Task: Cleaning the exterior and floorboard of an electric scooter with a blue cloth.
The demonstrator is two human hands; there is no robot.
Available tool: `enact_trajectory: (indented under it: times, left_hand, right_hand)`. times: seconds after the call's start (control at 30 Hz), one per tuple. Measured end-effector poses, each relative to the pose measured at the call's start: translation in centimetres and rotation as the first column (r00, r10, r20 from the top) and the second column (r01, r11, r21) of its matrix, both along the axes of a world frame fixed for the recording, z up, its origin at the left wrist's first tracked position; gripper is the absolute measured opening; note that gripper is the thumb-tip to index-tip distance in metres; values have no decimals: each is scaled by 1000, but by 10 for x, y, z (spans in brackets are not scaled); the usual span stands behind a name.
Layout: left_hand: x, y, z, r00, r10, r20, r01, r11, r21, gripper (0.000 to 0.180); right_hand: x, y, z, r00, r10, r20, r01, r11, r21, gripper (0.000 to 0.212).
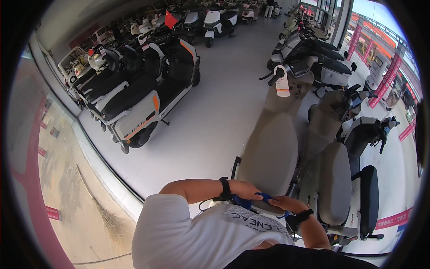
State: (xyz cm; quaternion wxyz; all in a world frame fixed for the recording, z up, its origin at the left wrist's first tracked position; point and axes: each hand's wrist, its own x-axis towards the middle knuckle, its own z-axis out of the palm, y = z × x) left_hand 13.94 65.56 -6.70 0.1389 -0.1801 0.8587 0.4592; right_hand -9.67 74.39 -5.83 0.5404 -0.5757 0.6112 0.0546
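From where I sit watching the head view, both hands are working one piece of soft, deep-blue cloth (242, 201) at the near end of a long, beige padded scooter seat (269, 150), close in front of the white T-shirt (215, 237). My left hand (246, 190) is curled round the cloth, with some blue showing below it and past its fingertips. My right hand (289, 204) comes in from the other side, fingers bent and closed on the same cloth, nearly meeting the left. Each wrist wears a black band.

Just to the right stands a second scooter with a narrower beige seat (335, 184), then one with a black seat (369, 197). A white hanging tag (282, 86) loops over the first scooter's handlebar. Across the smooth grey floor (215, 121), I see a white-and-black scooter with orange trim (154, 105).
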Motion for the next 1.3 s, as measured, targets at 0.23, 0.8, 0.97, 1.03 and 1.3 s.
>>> enact_trajectory:
  times: [0.23, 0.8, 0.97, 1.03, 1.3]
  left_hand:
    - [-20, -30, -27, 954, -64, 294, 46, 997, 66, 67]
    - [-5, -9, 32, 986, -165, -14, 164, 983, -83, 45]
    - [12, 14, 9, 981, -132, -145, 113, 984, -134, 60]
    - [9, 8, 8, 990, -60, -124, 56, 998, -37, 58]
    - [-28, -31, -30, 957, 8, 290, -46, 991, 125, 59]
  right_hand:
    - [-14, -9, -42, 919, -352, 176, 246, 864, 440, 63]
    - [-10, 15, 42, 998, 3, -64, -7, 999, -47, 45]
    - [-6, 32, 32, 999, -10, -33, 5, 988, -155, 50]
    - [-1, 32, 29, 985, -144, 95, 152, 985, -85, 50]
    - [-31, 16, -53, 950, -254, 182, 232, 963, 134, 60]
